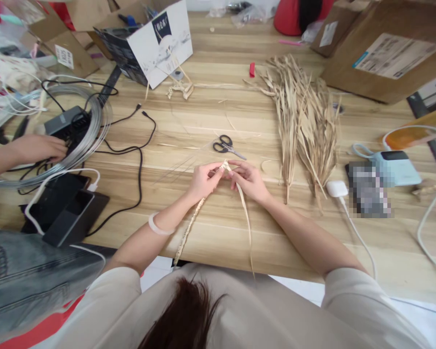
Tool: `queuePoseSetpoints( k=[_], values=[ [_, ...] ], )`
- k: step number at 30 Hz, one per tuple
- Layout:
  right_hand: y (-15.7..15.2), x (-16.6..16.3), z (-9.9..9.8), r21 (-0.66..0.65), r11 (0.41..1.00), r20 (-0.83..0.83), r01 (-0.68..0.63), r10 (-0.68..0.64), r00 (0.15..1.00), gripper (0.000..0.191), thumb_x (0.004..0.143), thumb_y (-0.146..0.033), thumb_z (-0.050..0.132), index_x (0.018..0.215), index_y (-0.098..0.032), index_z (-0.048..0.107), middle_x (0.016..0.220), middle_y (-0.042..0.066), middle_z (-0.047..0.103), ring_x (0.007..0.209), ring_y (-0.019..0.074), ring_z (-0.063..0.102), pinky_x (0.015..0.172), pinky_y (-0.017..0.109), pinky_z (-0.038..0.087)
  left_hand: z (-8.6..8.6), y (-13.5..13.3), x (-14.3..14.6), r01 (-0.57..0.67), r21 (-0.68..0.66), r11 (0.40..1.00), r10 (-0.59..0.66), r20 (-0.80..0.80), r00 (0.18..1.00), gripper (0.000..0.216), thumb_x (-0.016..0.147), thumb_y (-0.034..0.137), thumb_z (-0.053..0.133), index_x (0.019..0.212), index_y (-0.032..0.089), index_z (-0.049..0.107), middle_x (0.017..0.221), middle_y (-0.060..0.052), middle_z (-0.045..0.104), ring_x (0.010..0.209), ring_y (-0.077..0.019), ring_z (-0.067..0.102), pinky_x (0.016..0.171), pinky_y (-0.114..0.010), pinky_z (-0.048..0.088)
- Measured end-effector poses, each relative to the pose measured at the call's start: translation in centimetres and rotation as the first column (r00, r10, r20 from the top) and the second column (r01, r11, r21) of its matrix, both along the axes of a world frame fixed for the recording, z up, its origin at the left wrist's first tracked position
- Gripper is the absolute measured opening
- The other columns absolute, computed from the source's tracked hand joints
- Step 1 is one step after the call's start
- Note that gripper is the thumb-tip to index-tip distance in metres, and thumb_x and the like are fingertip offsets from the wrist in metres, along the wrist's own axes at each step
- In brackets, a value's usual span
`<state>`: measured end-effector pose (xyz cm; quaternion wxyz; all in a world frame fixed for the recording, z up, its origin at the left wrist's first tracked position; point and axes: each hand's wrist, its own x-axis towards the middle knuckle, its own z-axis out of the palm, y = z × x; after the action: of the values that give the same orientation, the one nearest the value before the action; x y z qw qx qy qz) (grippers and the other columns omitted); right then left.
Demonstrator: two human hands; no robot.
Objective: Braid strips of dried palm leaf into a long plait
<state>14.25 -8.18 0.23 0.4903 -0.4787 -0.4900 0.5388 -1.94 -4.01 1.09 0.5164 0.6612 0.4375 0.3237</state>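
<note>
My left hand (206, 180) and my right hand (250, 180) meet over the table in front of me, fingers pinched. Between them is the pale working end of a braided straw cord (189, 227), whose finished length runs down from my left hand past the table's front edge. A flat loose straw strand (245, 218) hangs from my right hand toward the same edge. Just beyond my fingers lie black-handled scissors (225, 144). Thin straw bits and fine wires are scattered near them. The exact finger grip on the strands is partly hidden.
Two bundles of dried leaves (298, 121) lie to the right, before a cardboard box (388, 48). A power bank (396, 167) and white charger (337, 189) sit far right. At left are a wire coil (103, 121), black cables, a phone stand (74, 218) and another person's hand (45, 148).
</note>
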Motion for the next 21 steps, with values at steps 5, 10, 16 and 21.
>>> queuePoseSetpoints(
  k=[5, 10, 16, 21],
  values=[
    [0.2, -0.1, -0.3, 0.017, 0.999, -0.065, 0.047, -0.046, 0.997, 0.04, 0.073, -0.047, 0.068, 0.096, -0.014, 0.062, 0.068, 0.001, 0.067, 0.043, 0.0078, 0.056, 0.04, 0.021, 0.046, 0.5, -0.5, 0.3, 0.038, 0.043, 0.998, -0.037, -0.029, 0.999, 0.041, 0.083, 0.036, 0.056, 0.113, 0.009, 0.066, 0.072, -0.008, 0.072, 0.041, -0.0056, 0.05, 0.037, -0.016, 0.039],
    [-0.1, -0.3, -0.8, 0.043, 0.99, -0.029, 0.137, -0.136, 0.99, 0.039, 0.073, -0.046, 0.068, 0.092, -0.013, 0.065, 0.066, 0.001, 0.067, 0.041, 0.0075, 0.055, 0.039, 0.021, 0.046, 0.5, -0.5, 0.4, 0.043, 0.062, 0.997, -0.041, -0.043, 0.998, 0.038, 0.083, 0.034, 0.056, 0.11, 0.01, 0.068, 0.072, -0.007, 0.071, 0.05, -0.0082, 0.057, 0.042, -0.015, 0.04],
    [-0.7, -0.3, -0.8, 0.231, 0.963, 0.263, 0.14, -0.2, 0.944, 0.032, 0.084, -0.041, 0.057, 0.097, -0.015, 0.07, 0.066, 0.003, 0.068, 0.042, 0.0087, 0.056, 0.042, 0.022, 0.045, 0.3, -0.6, 0.5, 0.026, 0.009, 1.0, -0.026, -0.023, 0.999, 0.036, 0.082, 0.034, 0.057, 0.107, 0.011, 0.068, 0.057, -0.002, 0.064, 0.038, -0.0054, 0.045, 0.037, -0.016, 0.033],
    [-0.9, -0.3, -0.6, 0.268, 0.956, 0.361, 0.116, -0.211, 0.908, 0.032, 0.087, -0.036, 0.052, 0.102, -0.014, 0.069, 0.052, 0.0, 0.061, 0.038, 0.01, 0.053, 0.041, 0.023, 0.043, 0.3, -0.8, 0.7, -0.009, -0.001, 1.0, 0.009, -0.013, 1.0, 0.037, 0.083, 0.036, 0.056, 0.107, 0.011, 0.068, 0.056, -0.001, 0.061, 0.04, -0.0053, 0.046, 0.039, -0.017, 0.036]
  ],
)
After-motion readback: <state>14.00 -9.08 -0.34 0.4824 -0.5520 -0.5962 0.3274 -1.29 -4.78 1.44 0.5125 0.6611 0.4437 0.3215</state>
